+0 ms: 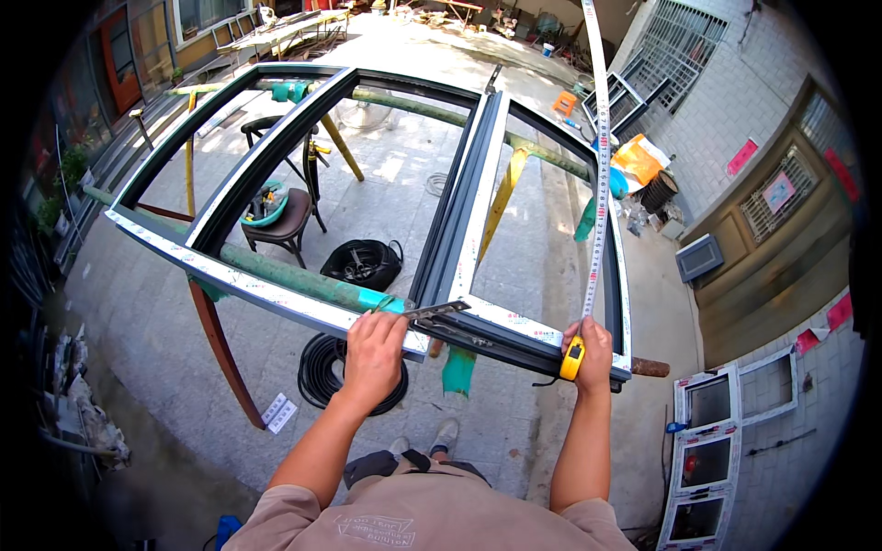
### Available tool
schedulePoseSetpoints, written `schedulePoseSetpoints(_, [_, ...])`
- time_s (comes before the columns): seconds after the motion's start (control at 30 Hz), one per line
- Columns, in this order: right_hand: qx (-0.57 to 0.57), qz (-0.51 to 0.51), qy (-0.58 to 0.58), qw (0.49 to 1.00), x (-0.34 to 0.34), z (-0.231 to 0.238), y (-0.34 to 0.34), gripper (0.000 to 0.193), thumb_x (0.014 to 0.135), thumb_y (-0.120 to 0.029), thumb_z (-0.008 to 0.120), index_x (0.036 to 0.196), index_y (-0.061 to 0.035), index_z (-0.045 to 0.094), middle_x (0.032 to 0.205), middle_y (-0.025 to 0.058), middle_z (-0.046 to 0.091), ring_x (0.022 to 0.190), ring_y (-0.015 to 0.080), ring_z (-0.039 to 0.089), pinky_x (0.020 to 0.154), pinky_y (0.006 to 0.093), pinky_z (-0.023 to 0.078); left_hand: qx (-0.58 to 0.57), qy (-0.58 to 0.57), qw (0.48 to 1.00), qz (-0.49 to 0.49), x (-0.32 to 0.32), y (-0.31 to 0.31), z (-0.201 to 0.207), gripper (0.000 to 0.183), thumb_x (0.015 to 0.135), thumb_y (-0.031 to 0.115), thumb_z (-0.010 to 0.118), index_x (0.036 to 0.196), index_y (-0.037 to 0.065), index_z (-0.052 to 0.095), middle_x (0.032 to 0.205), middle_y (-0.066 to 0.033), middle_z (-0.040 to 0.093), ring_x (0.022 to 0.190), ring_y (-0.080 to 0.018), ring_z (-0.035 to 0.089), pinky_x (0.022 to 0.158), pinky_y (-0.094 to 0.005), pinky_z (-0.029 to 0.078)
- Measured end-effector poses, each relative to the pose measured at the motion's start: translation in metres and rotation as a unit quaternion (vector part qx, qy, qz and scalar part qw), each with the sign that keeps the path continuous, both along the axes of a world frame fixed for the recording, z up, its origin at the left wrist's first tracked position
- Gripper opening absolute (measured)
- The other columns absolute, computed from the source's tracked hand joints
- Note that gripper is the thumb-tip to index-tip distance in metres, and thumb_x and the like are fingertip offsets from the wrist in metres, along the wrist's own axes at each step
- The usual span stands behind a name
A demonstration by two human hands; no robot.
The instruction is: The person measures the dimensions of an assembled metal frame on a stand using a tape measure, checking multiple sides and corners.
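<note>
Right of centre, a yellow tape measure [572,359] is gripped in the right hand [596,353], its blade [602,197] best kept straight along the window frame [257,280], while the grip of the left hand [375,358] below centre cannot be told.

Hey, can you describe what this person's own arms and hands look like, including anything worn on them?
The left hand and right hand are ungloved, and the forearms are bare, with no watch visible. Short, loose brownish-taupe sleeves belong to a T-shirt with a pale print.
</note>
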State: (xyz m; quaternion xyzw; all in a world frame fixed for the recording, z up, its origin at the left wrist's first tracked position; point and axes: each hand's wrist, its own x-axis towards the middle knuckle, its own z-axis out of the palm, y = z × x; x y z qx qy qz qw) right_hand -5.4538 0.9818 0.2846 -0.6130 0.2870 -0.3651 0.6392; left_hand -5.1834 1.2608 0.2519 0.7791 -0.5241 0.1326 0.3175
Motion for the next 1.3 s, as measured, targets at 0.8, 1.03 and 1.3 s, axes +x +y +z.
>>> schedulePoseSetpoints(0.8, [-0.011, 0.026, 0.02, 0.999, 0.0, 0.001, -0.003, 0.047, 0.112, -0.038, 0.054, 0.087, -0.0012, 0.07, 0.075, 0.0028, 0.064, 0.067, 0.0092, 0.058, 0.065, 0.0259, 0.046, 0.04, -0.006, 0.999, 0.007, -0.006, -0.001, 0.007, 0.053, 0.077, -0.001, 0.07, 0.128, -0.002, 0.06, 0.129, -0.0172, 0.062, 0.13, -0.0377, 0.054, 0.118, -0.0541, 0.035])
schedulePoseSetpoints(1.03, [-0.011, 0.071, 0.033, 0.997, -0.005, 0.003, -0.008, 0.047, 0.113, -0.035, 0.053, 0.086, -0.0011, 0.071, 0.075, 0.002, 0.064, 0.068, 0.0086, 0.057, 0.065, 0.0261, 0.046, 0.057, 0.0, 0.998, 0.025, -0.014, -0.006, 0.012, 0.052, 0.076, -0.002, 0.07, 0.127, -0.001, 0.061, 0.129, -0.0167, 0.063, 0.129, -0.0379, 0.055, 0.119, -0.0548, 0.036])
schedulePoseSetpoints(1.3, [-0.068, 0.095, 0.024, 0.993, -0.003, 0.007, -0.008, 0.048, 0.113, -0.037, 0.052, 0.088, -0.0003, 0.07, 0.073, 0.0037, 0.064, 0.065, 0.0087, 0.057, 0.063, 0.0252, 0.045, 0.06, -0.008, 0.997, 0.05, -0.015, -0.008, 0.011, 0.052, 0.071, -0.002, 0.069, 0.123, 0.0, 0.062, 0.126, -0.0157, 0.064, 0.128, -0.0375, 0.055, 0.119, -0.0546, 0.036])
